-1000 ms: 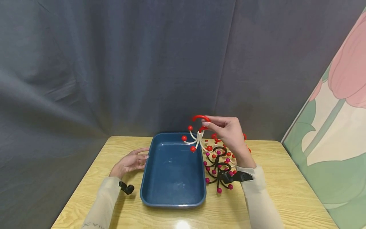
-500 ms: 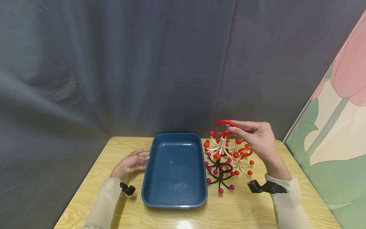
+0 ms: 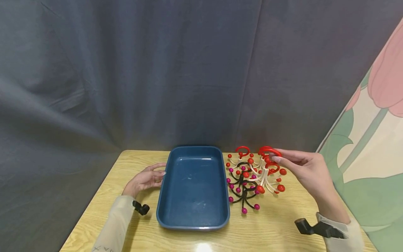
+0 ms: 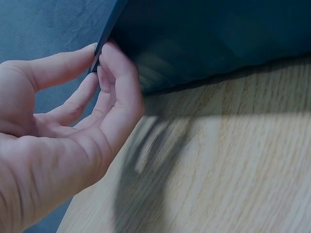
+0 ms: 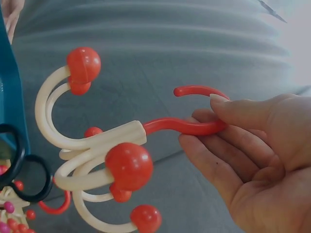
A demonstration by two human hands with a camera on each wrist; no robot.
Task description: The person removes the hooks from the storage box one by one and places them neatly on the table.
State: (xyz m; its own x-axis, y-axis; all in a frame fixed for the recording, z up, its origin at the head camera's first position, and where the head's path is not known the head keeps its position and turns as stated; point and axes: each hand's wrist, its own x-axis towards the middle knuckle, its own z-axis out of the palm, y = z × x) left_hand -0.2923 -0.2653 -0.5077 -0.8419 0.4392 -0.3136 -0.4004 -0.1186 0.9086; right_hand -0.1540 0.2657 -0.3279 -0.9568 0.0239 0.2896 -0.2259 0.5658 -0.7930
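My right hand pinches the red curved top of a white multi-arm hanging hook between thumb and fingers. Red balls tip its white curved arms. In the head view this hook overlaps other white hooks with red tops that stand behind it. At the tray's left side, my left hand grips the rim of the blue tray, thumb on one face of the edge and fingers on the other. Bare floor shows across the tray's inside.
Black multi-arm hooks with magenta balls stand against the tray's right side. Behind them is another red-topped white hook. A grey curtain hangs at the back of the wooden table, and a flower-patterned panel stands on the right.
My right hand has carried the white hook from over the tray's right rim rightward and lower, in among the other hooks. The left hand stays at the tray.
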